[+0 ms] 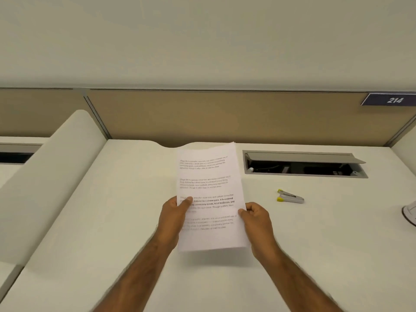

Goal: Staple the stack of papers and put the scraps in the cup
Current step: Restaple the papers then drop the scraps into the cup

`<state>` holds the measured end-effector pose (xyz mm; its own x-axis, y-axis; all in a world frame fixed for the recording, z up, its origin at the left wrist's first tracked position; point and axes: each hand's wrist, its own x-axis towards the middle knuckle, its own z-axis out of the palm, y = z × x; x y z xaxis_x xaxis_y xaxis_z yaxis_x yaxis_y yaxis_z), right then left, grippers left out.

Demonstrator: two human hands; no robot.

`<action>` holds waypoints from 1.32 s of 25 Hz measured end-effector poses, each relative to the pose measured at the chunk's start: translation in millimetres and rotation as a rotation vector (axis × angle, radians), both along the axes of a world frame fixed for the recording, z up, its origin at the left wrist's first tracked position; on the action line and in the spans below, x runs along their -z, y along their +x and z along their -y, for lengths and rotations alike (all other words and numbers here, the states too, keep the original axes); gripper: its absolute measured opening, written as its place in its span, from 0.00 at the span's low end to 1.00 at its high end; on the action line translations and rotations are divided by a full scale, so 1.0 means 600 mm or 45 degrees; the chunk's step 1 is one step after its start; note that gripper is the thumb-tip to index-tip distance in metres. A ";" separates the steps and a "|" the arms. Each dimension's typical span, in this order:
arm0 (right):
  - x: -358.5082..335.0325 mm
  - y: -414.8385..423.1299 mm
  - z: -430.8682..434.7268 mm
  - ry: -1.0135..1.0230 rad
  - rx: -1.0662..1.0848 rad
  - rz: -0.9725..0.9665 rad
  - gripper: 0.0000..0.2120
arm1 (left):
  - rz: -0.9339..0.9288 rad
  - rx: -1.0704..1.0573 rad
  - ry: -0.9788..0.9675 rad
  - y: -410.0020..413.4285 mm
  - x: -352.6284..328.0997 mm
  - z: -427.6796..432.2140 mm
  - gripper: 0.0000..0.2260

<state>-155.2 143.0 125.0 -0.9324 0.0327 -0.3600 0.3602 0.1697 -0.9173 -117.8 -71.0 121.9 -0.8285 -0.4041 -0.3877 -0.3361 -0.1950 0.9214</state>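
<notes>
Left grip (174,212) and right grip (256,218) are pinching the stack of papers (209,176), the stapler (290,196) lying untouched to the stack's right, stapling apparently not yet begun.

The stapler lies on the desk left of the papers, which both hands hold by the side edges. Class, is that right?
Wrong side: in the head view the stapler lies on the desk right of the papers, which the left hand and right hand hold by the side edges.

Soft, even overhead light; faint shadows, wide-angle bending at the edges, and perhaps slight blur throughout.
</notes>
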 end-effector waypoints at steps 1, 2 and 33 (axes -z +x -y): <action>0.011 -0.025 0.021 0.002 0.020 0.002 0.05 | 0.008 0.012 -0.026 -0.021 0.013 0.017 0.07; 0.022 -0.048 0.038 0.011 0.040 0.001 0.05 | 0.023 0.026 -0.066 -0.041 0.026 0.032 0.07; 0.161 -0.226 0.076 0.594 0.082 0.053 0.13 | 0.183 0.267 -0.746 -0.189 0.167 0.118 0.17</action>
